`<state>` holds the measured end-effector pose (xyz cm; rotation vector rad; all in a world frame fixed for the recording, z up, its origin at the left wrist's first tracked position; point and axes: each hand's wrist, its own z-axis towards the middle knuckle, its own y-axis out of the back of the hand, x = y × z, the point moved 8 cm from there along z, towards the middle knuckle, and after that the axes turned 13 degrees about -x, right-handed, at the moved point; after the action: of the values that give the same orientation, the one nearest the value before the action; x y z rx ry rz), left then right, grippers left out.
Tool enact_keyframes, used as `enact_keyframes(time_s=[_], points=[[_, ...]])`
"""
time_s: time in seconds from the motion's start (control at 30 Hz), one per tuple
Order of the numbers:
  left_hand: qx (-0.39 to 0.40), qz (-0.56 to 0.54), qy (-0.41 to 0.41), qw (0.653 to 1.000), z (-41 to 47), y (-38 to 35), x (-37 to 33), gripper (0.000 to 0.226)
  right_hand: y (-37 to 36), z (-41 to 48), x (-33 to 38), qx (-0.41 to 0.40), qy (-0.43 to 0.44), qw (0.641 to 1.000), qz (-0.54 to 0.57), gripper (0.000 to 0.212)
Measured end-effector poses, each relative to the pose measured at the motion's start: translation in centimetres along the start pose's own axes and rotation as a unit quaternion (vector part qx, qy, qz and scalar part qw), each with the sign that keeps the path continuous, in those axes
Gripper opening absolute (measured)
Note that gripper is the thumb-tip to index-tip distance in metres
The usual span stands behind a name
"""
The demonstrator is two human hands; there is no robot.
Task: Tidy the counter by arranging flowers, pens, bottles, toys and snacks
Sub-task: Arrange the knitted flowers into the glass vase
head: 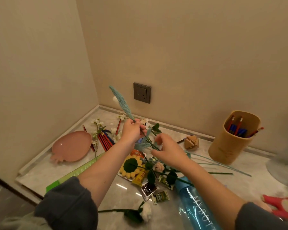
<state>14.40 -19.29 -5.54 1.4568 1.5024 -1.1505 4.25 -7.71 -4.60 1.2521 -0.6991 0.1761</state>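
step: gathering flowers | left hand (131, 130) pinches blue crochet stem (121, 102) above worktop (116, 196) centre, tip toward 11 o'clock, likely to free it from flower pile (148, 170) | right hand (169, 151) curled by green stem (154, 146), hold unclear | pen cup (233, 143) at 2 o'clock

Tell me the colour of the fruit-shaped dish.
The dish is pink, seen in the head view.

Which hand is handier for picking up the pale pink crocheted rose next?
Right, probably. The left hand grips the blue crocheted flower stem, while the right hand seems to hold nothing and hovers just beside the pale pink crocheted rose.
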Motion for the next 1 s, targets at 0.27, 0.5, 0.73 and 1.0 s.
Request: enact_keyframes(time_s=[0.27, 0.5, 0.73, 1.0], points=[[-0.007, 0.078, -0.028, 0.997, 0.3, 1.7, 2.1, 0.02, -4.6, -2.2, -2.3, 0.234, -0.012, 0.941, -0.244, 0.016], [0.03, 0.133, -0.12, 0.983, -1.4, 0.5, 0.4, 0.017, -3.1, -0.3, -2.1, 0.142, -0.064, 0.985, -0.075, 0.006], [0.086, 0.074, -0.2, 0.973, -4.5, -2.4, -3.1, 0.024, 2.5, 2.3, -2.4, 0.002, -0.161, 0.979, 0.124, 0.013], [0.173, 0.009, -0.213, 0.962, -8.1, -9.2, -4.8, 0.027, 12.6, 0.6, -6.1, -0.184, -0.203, 0.92, 0.281, 0.015]])
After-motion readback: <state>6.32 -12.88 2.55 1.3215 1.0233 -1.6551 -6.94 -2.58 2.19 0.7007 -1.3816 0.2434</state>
